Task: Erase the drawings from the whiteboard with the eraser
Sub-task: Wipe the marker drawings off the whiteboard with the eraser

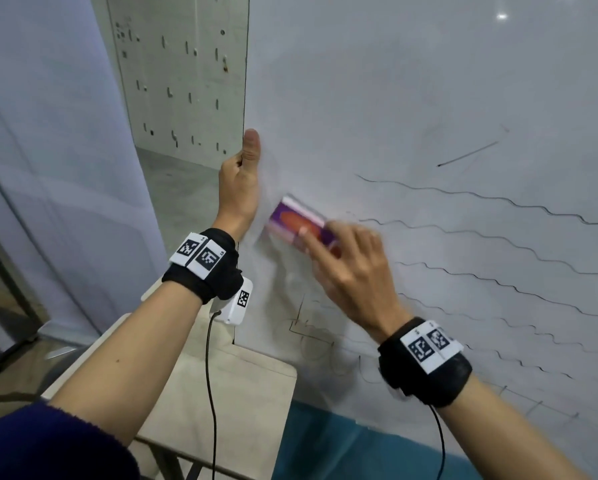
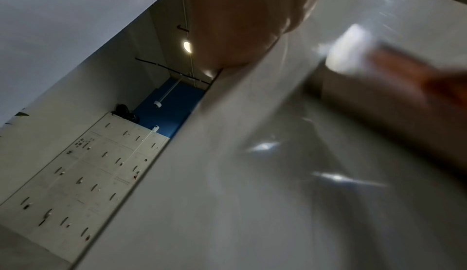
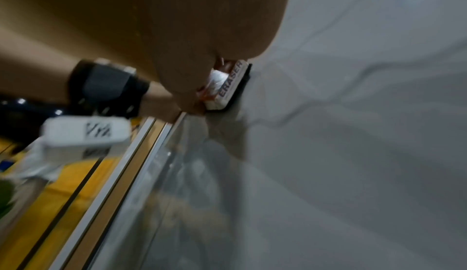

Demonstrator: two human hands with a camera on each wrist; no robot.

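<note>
A whiteboard [image 1: 411, 81] stands upright and fills the right of the head view. Wavy black lines [image 1: 498, 237] cross its right half, and faint sketch marks [image 1: 308, 327] sit lower down. My right hand [image 1: 346, 265] grips a purple and orange eraser [image 1: 295, 221], blurred, flat against the board near its left edge. In the right wrist view the eraser [image 3: 231, 82] shows the word ERASER on its side, its dark pad on the board. My left hand [image 1: 240, 181] grips the board's left edge [image 1: 244, 81], thumb up on the front face, fingers hidden behind.
A beige table [image 1: 221, 386] stands below the board's left corner. Behind the left edge is a pale locker wall [image 1: 176, 81]. A grey partition [image 1: 48, 150] fills the far left. Blue floor [image 1: 342, 445] lies under the board.
</note>
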